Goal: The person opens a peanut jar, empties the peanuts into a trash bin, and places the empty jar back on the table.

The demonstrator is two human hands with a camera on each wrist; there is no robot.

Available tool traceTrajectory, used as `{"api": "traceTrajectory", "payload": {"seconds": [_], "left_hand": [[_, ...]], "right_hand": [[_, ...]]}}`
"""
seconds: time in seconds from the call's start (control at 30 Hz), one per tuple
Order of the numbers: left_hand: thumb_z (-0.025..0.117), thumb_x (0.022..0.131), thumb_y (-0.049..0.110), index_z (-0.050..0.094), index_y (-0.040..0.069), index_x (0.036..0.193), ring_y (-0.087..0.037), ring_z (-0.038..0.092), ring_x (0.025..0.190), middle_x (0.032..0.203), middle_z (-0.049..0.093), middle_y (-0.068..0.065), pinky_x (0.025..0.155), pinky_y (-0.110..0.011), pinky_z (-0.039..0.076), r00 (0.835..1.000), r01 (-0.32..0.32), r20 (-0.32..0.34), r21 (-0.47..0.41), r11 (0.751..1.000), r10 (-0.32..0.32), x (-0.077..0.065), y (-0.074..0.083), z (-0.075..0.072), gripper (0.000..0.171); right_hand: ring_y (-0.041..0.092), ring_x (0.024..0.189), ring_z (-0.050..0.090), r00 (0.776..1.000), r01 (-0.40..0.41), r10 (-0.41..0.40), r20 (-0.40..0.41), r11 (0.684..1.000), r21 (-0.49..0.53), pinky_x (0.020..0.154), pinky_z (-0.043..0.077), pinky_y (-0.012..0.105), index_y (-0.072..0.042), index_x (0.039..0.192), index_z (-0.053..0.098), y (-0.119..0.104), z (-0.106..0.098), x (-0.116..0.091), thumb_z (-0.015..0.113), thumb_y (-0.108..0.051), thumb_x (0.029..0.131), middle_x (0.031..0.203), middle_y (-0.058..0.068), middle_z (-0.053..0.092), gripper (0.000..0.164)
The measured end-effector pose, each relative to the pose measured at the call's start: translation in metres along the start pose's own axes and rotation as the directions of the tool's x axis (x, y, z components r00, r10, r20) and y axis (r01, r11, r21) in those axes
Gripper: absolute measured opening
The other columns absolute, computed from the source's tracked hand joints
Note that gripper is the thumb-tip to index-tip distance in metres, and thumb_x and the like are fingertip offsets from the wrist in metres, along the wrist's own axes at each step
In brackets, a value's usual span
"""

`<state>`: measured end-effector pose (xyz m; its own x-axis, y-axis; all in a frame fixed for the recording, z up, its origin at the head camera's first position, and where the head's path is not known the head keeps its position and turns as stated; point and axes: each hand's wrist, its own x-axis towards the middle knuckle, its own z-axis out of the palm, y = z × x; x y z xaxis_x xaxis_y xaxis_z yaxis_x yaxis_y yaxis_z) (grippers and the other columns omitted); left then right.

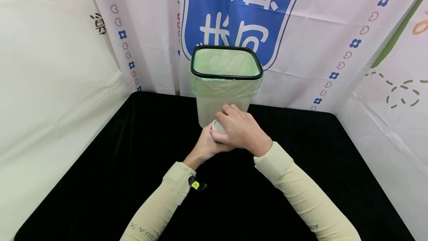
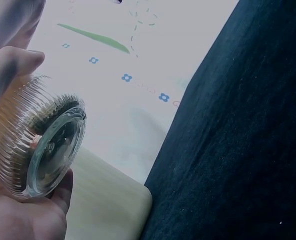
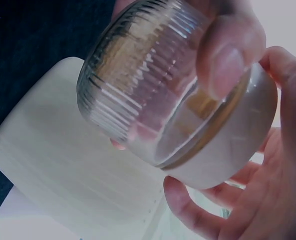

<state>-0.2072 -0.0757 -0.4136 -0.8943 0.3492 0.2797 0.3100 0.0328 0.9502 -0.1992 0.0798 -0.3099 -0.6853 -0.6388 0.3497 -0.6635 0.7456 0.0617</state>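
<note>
enclosing the whole spot, pale printed cloth (image 1: 327, 29) hangs at the back and on both sides of a black table (image 1: 150, 133). toward the far edge stands an upright bin (image 1: 214, 109), a thin green liner (image 1: 225, 62) inside it and folded outside below a dark rim (image 1: 227, 77). no rubbish can be made out in there, though the bottom is hidden. two pale sleeves (image 1: 297, 185) reach in from the near side.

next come the hands, meeting just this side of the bin. the left hand (image 1: 205, 142) has its fingers curled round the body of a ribbed glass jar (image 3: 133, 80); how tightly they press together cannot be told. the right hand (image 1: 242, 129) has bent, parted fingers gripping the side of a white lid (image 3: 227, 150). the jar is tilted and held up off the table, its clear base showing in the left wrist view. smallest of all is a dark gadget (image 1: 192, 180) at the left cuff.

as for how far the work has got, both grips look settled, and the lid sits at the mouth of the jar, so the two seem not parted. whether it is tight or loosened, or whether the glass holds anything, cannot be told through the reflections. what is left, it seems, is letting go: neither piece is set down yet.
</note>
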Motion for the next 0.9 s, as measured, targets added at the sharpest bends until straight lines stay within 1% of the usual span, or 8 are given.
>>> {"api": "traceTrajectory", "payload": {"seconds": [0.13, 0.37, 0.6, 0.77, 0.9], "left_hand": [[0.088, 0.084, 0.009, 0.045, 0.02, 0.156, -0.028, 0.062, 0.13, 0.146, 0.06, -0.006, 0.108, -0.049, 0.055, 1.0, 0.022, 0.003, 0.005, 1.0, -0.022, -0.0019, -0.0015, 0.0013, 0.085], [0.089, 0.083, 0.009, 0.044, 0.019, 0.157, -0.029, 0.061, 0.129, 0.147, 0.059, -0.008, 0.108, -0.048, 0.055, 1.0, 0.008, 0.01, -0.003, 1.0, -0.008, -0.0012, -0.0007, -0.0004, 0.087], [0.088, 0.083, 0.008, 0.042, 0.017, 0.157, -0.029, 0.062, 0.13, 0.147, 0.059, -0.008, 0.108, -0.045, 0.056, 1.0, 0.021, 0.016, -0.012, 1.0, -0.021, -0.0009, 0.0004, -0.0013, 0.087], [0.088, 0.083, 0.01, 0.042, 0.016, 0.158, -0.03, 0.062, 0.13, 0.148, 0.059, -0.009, 0.107, -0.045, 0.057, 1.0, 0.026, 0.003, -0.004, 1.0, -0.026, -0.0008, 0.0002, -0.0015, 0.089], [0.088, 0.081, 0.011, 0.043, 0.013, 0.158, -0.031, 0.063, 0.128, 0.147, 0.06, -0.011, 0.106, -0.046, 0.058, 0.999, 0.033, -0.01, 0.004, 0.999, -0.033, -0.0003, 0.0006, -0.0009, 0.089]], "right_hand": [[0.026, 0.099, 0.063, 1.0, 0.012, -0.012, 0.013, 0.999, 0.031, 0.072, 0.063, 0.044, -0.014, 0.12, 0.076, 0.0009, 0.0002, -0.0024, 0.063, -0.049, 0.097, 0.111, 0.006, 0.067, 0.043], [0.024, 0.099, 0.062, 0.998, 0.043, -0.046, 0.036, 0.996, 0.084, 0.073, 0.062, 0.041, -0.015, 0.121, 0.075, 0.0036, -0.0022, -0.0008, 0.063, -0.046, 0.098, 0.114, 0.006, 0.067, 0.04], [0.024, 0.101, 0.061, 0.995, 0.062, -0.073, 0.072, 0.988, 0.143, 0.08, 0.06, 0.039, -0.014, 0.124, 0.075, 0.0058, -0.0041, 0.0018, 0.063, -0.043, 0.099, 0.117, 0.005, 0.068, 0.04], [0.024, 0.104, 0.062, 0.992, 0.087, -0.101, 0.075, 0.981, 0.172, 0.086, 0.06, 0.039, -0.013, 0.125, 0.075, 0.0068, -0.0053, 0.0028, 0.066, -0.04, 0.098, 0.118, 0.005, 0.068, 0.04], [0.024, 0.108, 0.062, 0.989, 0.09, -0.111, 0.096, 0.974, 0.206, 0.089, 0.059, 0.039, -0.013, 0.127, 0.074, 0.0077, -0.0075, 0.0027, 0.067, -0.039, 0.096, 0.121, 0.004, 0.068, 0.042]]}}
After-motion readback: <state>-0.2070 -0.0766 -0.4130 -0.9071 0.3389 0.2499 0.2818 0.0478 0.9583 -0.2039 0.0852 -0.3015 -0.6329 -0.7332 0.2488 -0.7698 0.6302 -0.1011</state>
